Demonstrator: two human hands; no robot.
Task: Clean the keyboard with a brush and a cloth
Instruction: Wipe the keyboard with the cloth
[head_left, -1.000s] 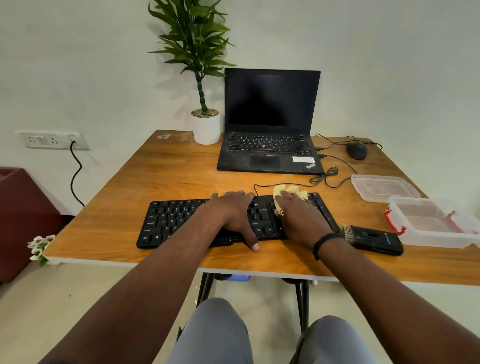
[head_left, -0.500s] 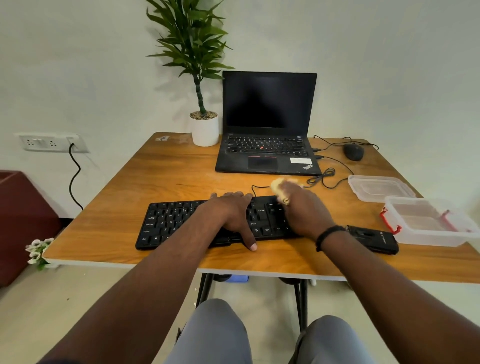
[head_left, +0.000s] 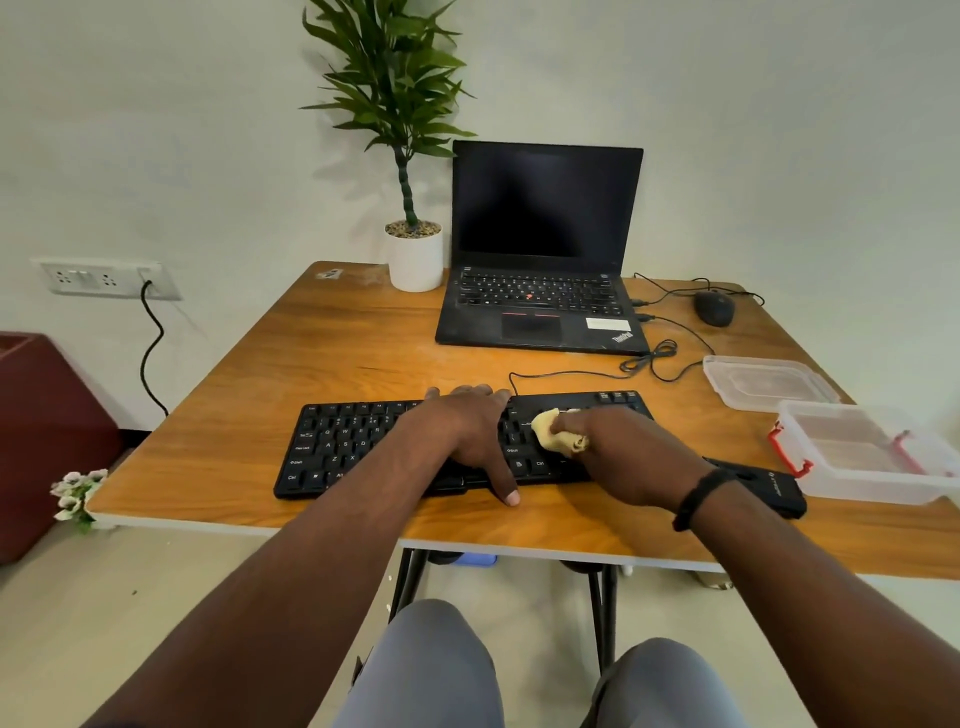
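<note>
Fingers (head_left: 571, 427) of our right hand (head_left: 631, 460) curl round a bunched yellow cloth (head_left: 555, 431) and press it onto the keys at the right part of the black keyboard (head_left: 353, 447); how the fingertips lie under the cloth we cannot tell, since the back of the hand covers them. Our left hand (head_left: 467, 426) lies flat across the middle of the keyboard with its fingers fairly straight, the tips reaching the keyboard's far edge and the thumb stretched down past its near edge onto the wooden table (head_left: 322, 364). It grips nothing.

Both hands hide much of the keyboard's middle and right keys, so only the left half and the far right corner show clearly. Just right of the keyboard lies a black thing (head_left: 769, 486), partly behind our right wrist with its black band (head_left: 701, 496); we cannot make out whether this is the brush. Farther right of the keyboard sit a clear box (head_left: 872, 457) with red clips, cut off by the frame edge, and a clear lid (head_left: 763, 382). Behind the keyboard stand an open laptop (head_left: 540, 291) with a dark screen, a potted plant (head_left: 410, 254) whose top is cropped, and a mouse (head_left: 714, 307) with tangled cables.
</note>
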